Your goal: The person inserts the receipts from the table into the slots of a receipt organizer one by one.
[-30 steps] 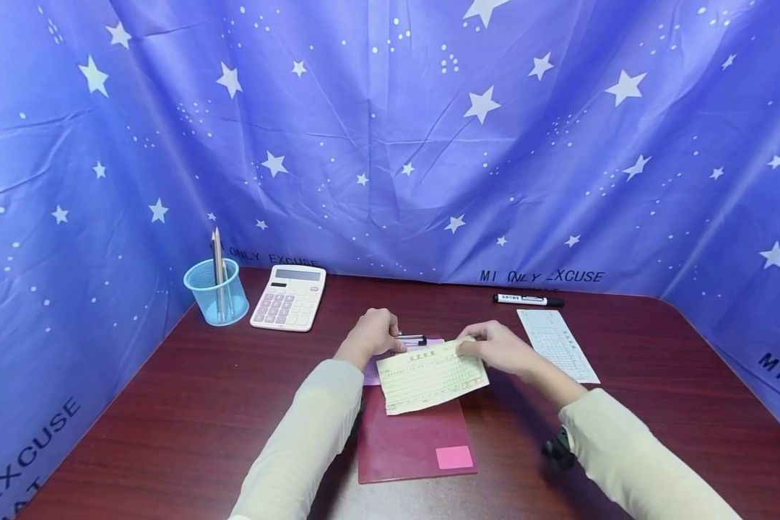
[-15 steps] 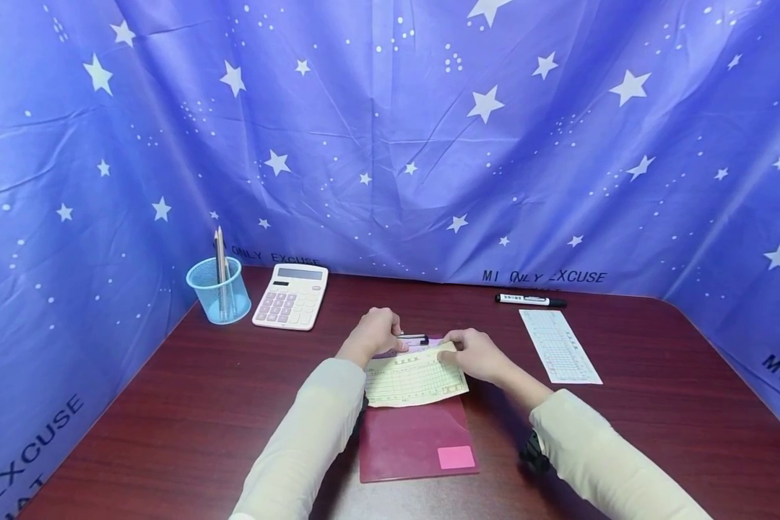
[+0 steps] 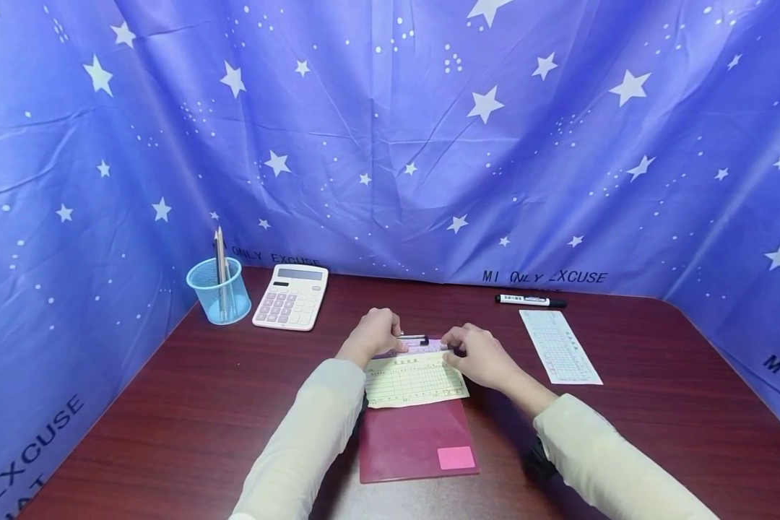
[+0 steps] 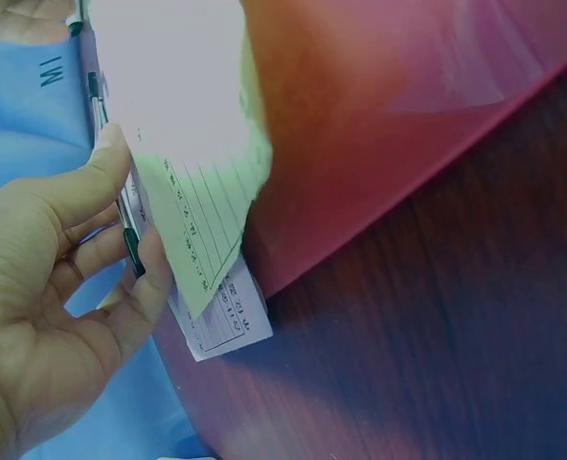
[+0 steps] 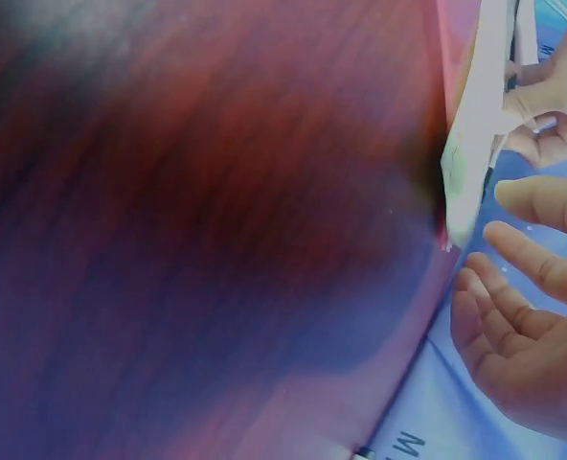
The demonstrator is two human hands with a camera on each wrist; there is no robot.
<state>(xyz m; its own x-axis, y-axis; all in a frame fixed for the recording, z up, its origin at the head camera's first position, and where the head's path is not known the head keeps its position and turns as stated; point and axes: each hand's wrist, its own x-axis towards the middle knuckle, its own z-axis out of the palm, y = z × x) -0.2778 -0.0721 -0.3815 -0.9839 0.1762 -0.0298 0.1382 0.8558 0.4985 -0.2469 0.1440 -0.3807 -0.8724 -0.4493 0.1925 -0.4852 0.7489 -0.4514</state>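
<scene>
A dark red clipboard [image 3: 416, 437] with a pink sticker lies on the desk. At its top edge is a metal clip [image 3: 414, 339] with dark ends. My left hand [image 3: 372, 336] grips this clip; in the left wrist view its thumb [image 4: 102, 172] rests on it and the fingers bend behind. A pale yellow printed slip [image 3: 416, 381] lies over a lilac slip [image 4: 231, 331] on the board, its top edge close to the clip. My right hand [image 3: 484, 355] is by the yellow slip's upper right corner. The right wrist view shows its fingers [image 5: 523, 254] apart, holding nothing.
A blue mesh pen cup [image 3: 219, 292] with pencils and a white calculator [image 3: 291, 297] stand at the back left. To the right lie a black-and-white marker [image 3: 529, 300] and a white printed slip [image 3: 560, 347]. A blue star-patterned curtain [image 3: 390, 144] borders the desk.
My right hand has carried the yellow slip left onto the board, against the clip, and has let it go. My left hand stays at the clip.
</scene>
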